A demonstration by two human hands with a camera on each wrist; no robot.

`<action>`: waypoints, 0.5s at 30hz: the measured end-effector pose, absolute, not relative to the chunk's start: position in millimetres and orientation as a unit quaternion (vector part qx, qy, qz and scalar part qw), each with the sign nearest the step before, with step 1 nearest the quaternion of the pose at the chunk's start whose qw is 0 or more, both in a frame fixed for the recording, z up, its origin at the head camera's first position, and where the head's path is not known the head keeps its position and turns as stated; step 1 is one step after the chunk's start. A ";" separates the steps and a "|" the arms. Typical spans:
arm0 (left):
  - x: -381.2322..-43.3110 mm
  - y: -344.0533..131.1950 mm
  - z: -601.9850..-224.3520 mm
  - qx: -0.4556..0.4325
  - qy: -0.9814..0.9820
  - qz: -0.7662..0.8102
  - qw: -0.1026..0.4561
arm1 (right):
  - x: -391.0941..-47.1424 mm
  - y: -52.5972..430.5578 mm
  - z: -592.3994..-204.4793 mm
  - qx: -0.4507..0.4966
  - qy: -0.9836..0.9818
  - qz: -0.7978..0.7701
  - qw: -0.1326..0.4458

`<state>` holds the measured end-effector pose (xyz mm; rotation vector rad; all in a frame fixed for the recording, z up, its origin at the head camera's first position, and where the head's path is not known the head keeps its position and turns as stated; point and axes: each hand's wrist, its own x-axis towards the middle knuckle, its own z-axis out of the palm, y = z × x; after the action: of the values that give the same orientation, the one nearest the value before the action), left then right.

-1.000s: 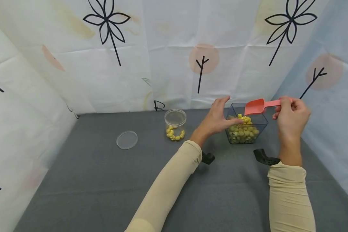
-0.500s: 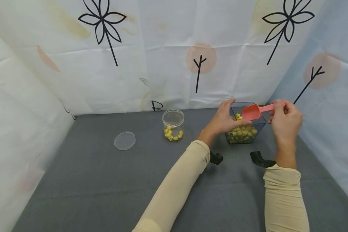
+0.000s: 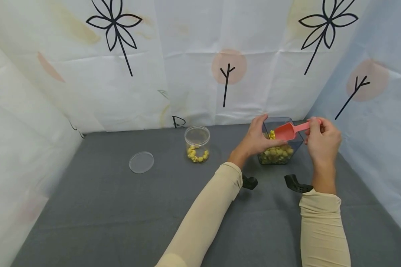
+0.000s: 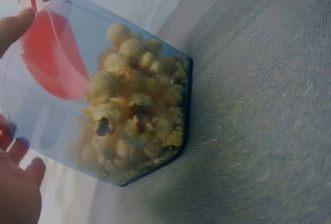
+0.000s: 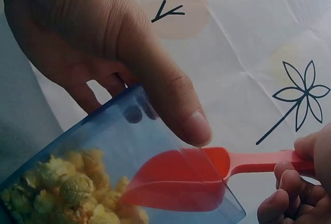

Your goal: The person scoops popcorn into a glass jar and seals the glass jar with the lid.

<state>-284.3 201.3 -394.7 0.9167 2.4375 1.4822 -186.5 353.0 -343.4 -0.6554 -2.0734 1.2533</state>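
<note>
A clear bluish plastic bin (image 3: 277, 154) holds yellow popcorn (image 5: 72, 182) and stands at the back right of the table. My left hand (image 3: 254, 137) grips it near the rim, the thumb across the front and the fingers at the left and back walls. My right hand (image 3: 324, 141) pinches the handle of a pink scoop (image 5: 181, 177), whose blade dips inside the bin with its tip at the popcorn. The left wrist view shows the scoop (image 4: 54, 56) through the bin's wall. Whether popcorn lies in the scoop I cannot tell.
Left of the bin stands a clear round jar (image 3: 197, 142) with some popcorn at its bottom. A clear round lid (image 3: 141, 162) lies flat farther left on the grey tablecloth (image 3: 120, 207). Patterned white cloth walls (image 3: 187, 66) close off the back and sides.
My right hand has lowered the scoop leftward from above the rim into the bin. My left hand has moved right onto the bin. The view has shifted slightly.
</note>
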 end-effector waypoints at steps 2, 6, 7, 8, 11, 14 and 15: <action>-283.8 201.4 -396.9 0.304 0.804 0.505 0.072 | -185.9 353.7 -343.1 -0.249 -0.794 0.464 0.303; -283.0 203.1 -402.2 0.305 0.797 0.516 0.072 | -184.1 355.7 -344.4 -0.252 -0.812 0.439 0.292; -282.9 203.5 -403.1 0.305 0.796 0.518 0.071 | -183.8 356.2 -344.6 -0.250 -0.815 0.433 0.293; -283.0 204.0 -403.5 0.305 0.795 0.519 0.069 | -183.7 356.4 -344.6 -0.249 -0.818 0.427 0.294; -283.3 204.4 -404.0 0.303 0.793 0.524 0.069 | -183.7 356.4 -344.1 -0.240 -0.828 0.410 0.299; -283.5 204.0 -403.9 0.300 0.791 0.528 0.072 | -183.7 354.9 -343.3 -0.230 -0.833 0.401 0.305; -283.6 203.9 -403.8 0.299 0.791 0.529 0.074 | -183.6 354.2 -343.0 -0.226 -0.834 0.397 0.309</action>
<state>-283.6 203.9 -403.8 0.8987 2.3731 1.5880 -183.6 354.2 -343.0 -0.5985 -2.2038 1.0505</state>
